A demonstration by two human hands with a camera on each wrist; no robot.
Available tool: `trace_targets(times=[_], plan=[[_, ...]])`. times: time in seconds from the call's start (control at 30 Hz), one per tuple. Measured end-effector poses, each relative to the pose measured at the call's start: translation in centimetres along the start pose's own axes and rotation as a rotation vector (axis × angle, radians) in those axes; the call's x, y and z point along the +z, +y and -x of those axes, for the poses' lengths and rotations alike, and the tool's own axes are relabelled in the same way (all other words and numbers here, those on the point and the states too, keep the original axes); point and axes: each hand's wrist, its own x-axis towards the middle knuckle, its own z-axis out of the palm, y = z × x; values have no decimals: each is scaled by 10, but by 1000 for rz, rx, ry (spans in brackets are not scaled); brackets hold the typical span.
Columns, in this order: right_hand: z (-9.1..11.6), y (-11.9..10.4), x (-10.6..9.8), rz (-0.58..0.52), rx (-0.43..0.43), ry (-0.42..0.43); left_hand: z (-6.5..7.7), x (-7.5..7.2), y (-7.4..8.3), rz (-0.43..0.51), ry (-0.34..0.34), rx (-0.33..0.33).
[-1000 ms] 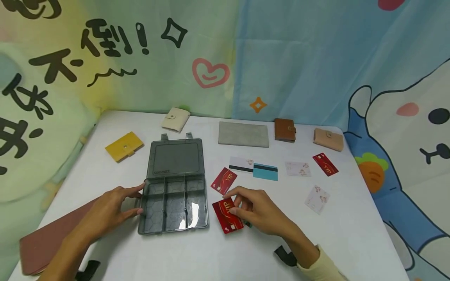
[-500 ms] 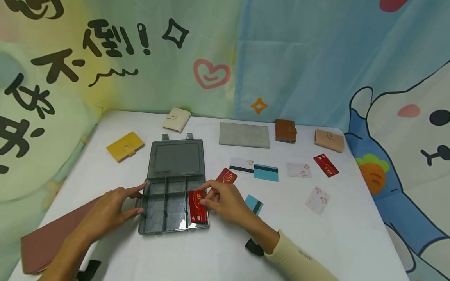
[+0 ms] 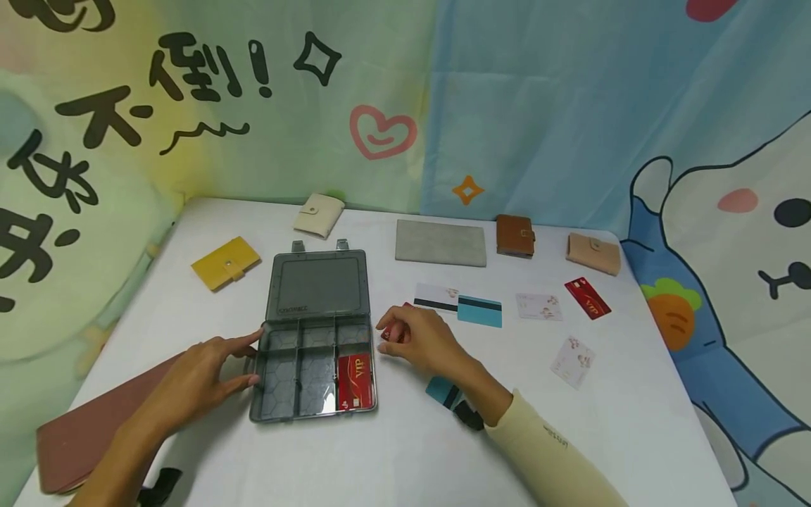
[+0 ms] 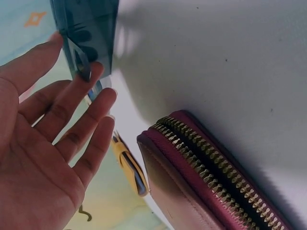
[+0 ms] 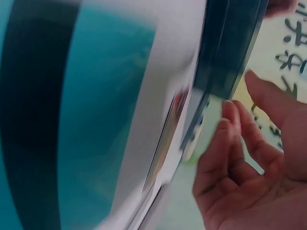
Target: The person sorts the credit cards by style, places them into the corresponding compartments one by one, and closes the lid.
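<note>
In the head view, the red card point(image 3: 355, 382) that the right hand point(image 3: 426, 341) held half a second ago now lies in the box's point(image 3: 275, 387) near right compartment, long axis running from near to far, lettering towards its far end. That hand has moved off beside the box, over a second red card point(image 3: 407, 305), mostly hidden. The blue card point(image 3: 441, 391) by the wrist has shifted and turned. The left hand point(image 3: 205, 370) is as before, thumb and fingers touching the box's left edge. The left wrist view shows those fingers loosely spread, and parted zip teeth on the brown purse point(image 4: 201, 177), unseen from above. The right wrist view shows thumb and fingertips apart with nothing between them, and the blue card's dark stripe up close.
</note>
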Motion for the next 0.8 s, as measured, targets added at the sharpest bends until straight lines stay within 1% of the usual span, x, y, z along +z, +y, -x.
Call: trace_targets(times=[0.1,0.23,0.33,0.47,0.53,0.6,0.7,0.8], plan=[[-7,11,-11,60,16,-45,0,0,-1,0,4,1],[-13,20,-20,122,16,-120,-1,1,-1,7,9,2],[-16,24,-22,150,9,-167,-1,1,-1,16,5,3],[-22,27,-22,180,-11,-188,-1,1,-2,26,2,0],[-24,27,-21,205,-18,-181,0,2,-3,28,1,-3],[-26,26,-21,239,-16,-157,0,2,-3,30,1,-5],[-28,24,-20,263,16,-95,1,2,-4,25,4,-8],[-27,21,-21,245,38,-16,1,3,-4,20,9,-13]])
